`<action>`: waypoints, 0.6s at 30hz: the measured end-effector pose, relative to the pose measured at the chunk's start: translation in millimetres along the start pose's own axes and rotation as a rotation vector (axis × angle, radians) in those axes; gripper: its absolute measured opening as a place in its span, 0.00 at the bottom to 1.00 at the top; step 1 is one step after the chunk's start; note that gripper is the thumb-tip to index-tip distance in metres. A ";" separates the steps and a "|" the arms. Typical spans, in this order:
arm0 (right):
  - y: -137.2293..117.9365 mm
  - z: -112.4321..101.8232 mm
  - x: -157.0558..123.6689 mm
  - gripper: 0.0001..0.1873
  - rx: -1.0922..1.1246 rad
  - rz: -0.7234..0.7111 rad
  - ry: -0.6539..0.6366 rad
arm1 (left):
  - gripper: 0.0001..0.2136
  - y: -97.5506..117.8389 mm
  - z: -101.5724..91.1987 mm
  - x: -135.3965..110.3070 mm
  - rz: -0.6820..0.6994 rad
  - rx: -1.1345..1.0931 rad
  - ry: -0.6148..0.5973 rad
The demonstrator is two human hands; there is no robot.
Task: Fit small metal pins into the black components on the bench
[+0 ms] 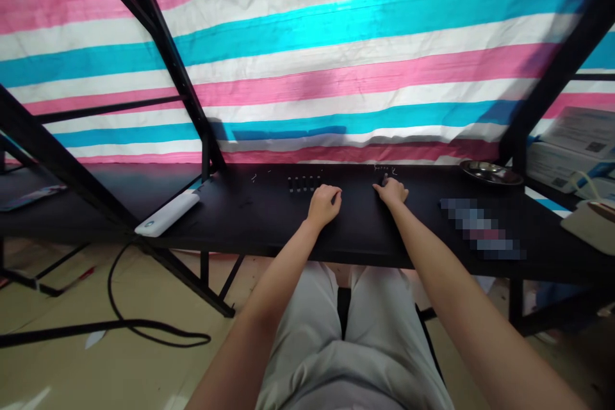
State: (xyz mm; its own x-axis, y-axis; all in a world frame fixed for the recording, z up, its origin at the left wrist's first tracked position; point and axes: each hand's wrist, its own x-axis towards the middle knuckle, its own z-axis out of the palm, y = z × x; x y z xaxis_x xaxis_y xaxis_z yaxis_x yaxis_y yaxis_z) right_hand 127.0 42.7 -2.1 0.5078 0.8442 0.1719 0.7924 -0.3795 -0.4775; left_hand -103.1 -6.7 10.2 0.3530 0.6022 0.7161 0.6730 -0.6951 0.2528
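A row of several small dark cylinders with pale ends (303, 184) stands on the black tabletop (269, 224). My left hand (324, 206) rests beside the row's right end. Its fingers curl towards the thumb in a loose pinch, and whatever lies between the tips is too small to make out. Farther right, my right hand (393, 192) is closed near the back of the table. A small dark piece with a pale tip (385, 177) shows at its fingertips. Just behind it lie several tiny pale bits (382, 168).
A long white box-like object (168, 213) lies at the left by the black frame post (163, 57). A shiny metal dish (491, 172) sits at the back right, with stacked boxes (571, 147) beyond it. A striped sheet (355, 77) hangs behind the table.
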 end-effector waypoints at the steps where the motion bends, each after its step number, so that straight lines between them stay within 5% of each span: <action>1: -0.1 1.0 -0.7 0.17 -0.004 -0.026 -0.005 | 0.09 0.2 -0.1 0.0 0.001 0.000 -0.006; 10: 4.0 5.8 -27.6 0.09 0.050 -0.306 -0.088 | 0.12 1.6 2.3 -0.6 0.006 -0.081 -0.124; 18: -9.9 8.8 -59.0 0.08 0.112 -0.710 -0.140 | 0.21 1.7 5.1 -0.2 0.107 -0.010 -0.293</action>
State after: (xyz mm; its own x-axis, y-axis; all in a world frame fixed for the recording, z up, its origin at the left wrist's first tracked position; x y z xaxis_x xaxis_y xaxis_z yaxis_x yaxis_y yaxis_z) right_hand 86.2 0.0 -15.1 -0.1692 0.9159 0.3641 0.8715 0.3115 -0.3788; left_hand -98.7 -6.0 7.2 0.5950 0.6121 0.5210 0.6161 -0.7635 0.1934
